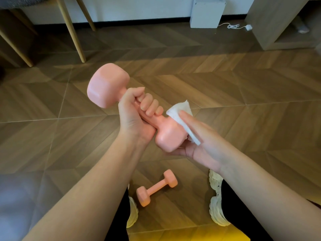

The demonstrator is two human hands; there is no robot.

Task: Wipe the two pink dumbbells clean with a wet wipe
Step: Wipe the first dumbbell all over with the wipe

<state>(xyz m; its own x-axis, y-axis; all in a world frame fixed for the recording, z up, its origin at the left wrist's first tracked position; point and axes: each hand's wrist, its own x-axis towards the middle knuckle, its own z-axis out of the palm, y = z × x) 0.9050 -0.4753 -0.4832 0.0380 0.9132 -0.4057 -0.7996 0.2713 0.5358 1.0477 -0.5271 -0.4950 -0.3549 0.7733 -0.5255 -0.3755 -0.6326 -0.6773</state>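
In the middle of the head view, above a wood-pattern floor [225, 87], the left hand [137, 112] grips the handle of a pink dumbbell [106, 87], fingers and thumb curled tight round it. The dumbbell is off the floor and tilted, one head up and to the left beyond the fist, the other down and to the right. Against that lower head the right hand [205, 146] presses a folded white wipe [182, 117]. Its fingers are straight; one lies flat along the wipe, and the thumb reaches under the head. The wipe lies between the hand and the pink surface, one corner sticking up past the fingertip.

Lower down, between the person's feet, the second dumbbell [156, 187] lies on the floor, slanted, touched by neither hand. A pale shoe [217, 202] stands to its right and another [132, 214] to its left, partly hidden by the left forearm.

At the far side, wooden chair legs [73, 30] stand at the left. A white box [206, 13] stands against the wall, with a white cable [234, 26] coiled beside it. A wooden cabinet [271, 25] fills the right corner.
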